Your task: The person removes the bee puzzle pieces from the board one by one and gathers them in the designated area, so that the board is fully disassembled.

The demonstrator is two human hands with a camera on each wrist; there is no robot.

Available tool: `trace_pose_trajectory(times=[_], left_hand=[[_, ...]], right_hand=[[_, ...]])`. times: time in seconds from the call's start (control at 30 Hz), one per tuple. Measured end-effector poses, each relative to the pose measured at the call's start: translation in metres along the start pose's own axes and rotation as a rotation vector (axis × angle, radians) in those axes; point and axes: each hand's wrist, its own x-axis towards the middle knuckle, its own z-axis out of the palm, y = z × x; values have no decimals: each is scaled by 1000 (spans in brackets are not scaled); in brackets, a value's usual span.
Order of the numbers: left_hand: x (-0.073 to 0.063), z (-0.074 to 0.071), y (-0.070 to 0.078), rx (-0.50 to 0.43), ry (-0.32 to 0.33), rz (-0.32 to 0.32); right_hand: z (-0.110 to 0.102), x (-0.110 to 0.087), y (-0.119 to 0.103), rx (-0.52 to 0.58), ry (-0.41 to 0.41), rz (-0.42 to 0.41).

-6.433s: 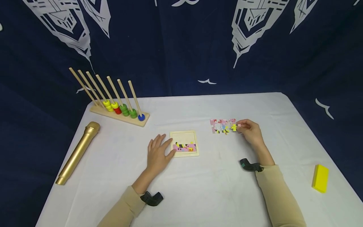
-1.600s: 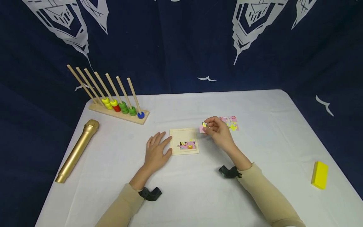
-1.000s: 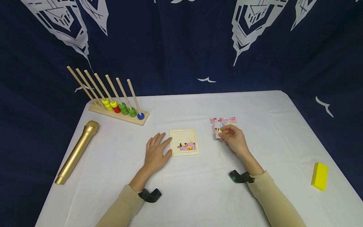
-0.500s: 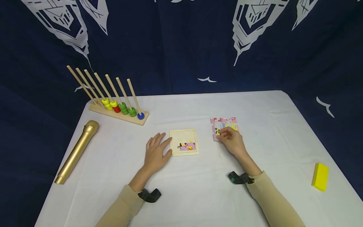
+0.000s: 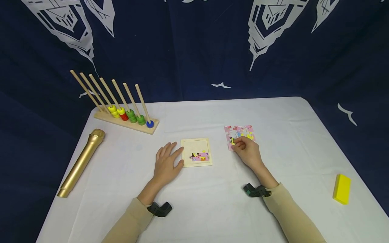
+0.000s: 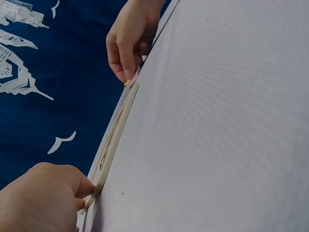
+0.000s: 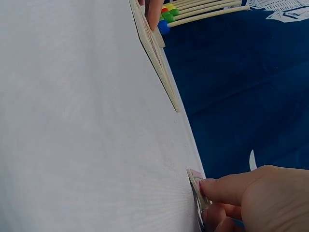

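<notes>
My left hand (image 5: 166,164) lies beside a square wooden puzzle tray (image 5: 197,140), its spread index finger and thumb touching the tray's left edge. Inside, at the lower right, lie a few joined pink-and-yellow jigsaw pieces (image 5: 200,157). To the right, my right hand (image 5: 248,152) pinches a pink jigsaw piece (image 7: 195,175) between thumb and fingers. It holds this piece at the lower left corner of a patch of joined pieces (image 5: 232,130) on the table; the fingers hide part of the patch. The left wrist view shows the tray (image 6: 116,140) edge-on.
A wooden bead rack (image 5: 127,125) with coloured beads stands at the back left. A gold microphone (image 5: 82,162) lies at the left, a yellow block (image 5: 342,189) at the far right. The white-covered table (image 5: 206,209) ends at a dark blue curtain (image 5: 194,50).
The right hand has carried a jigsaw piece from the tray rightward to the patch's lower left corner. Earlier it was at the patch's right end. The left hand has stayed by the tray.
</notes>
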Motion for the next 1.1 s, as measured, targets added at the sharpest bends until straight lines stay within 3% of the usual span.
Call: trace_pose_trajectory(times=[0.27,0.5,0.67,0.8,1.1], left_hand=[[-1,0,-1,4,-1,-2],[0,0,-1,3,-3,-5],[0,0,0,5,-6,-6],[1,0,0,4,0,1],[1,-1,1,0,-8,-3]], right_hand=[[2,-1,1,-17,-7,-35],[1,0,1,5,19,1],[-1,1,-4,102,24,83],[-3,1,-15,177,17,102],[6,-4,-59,205,-156,21]])
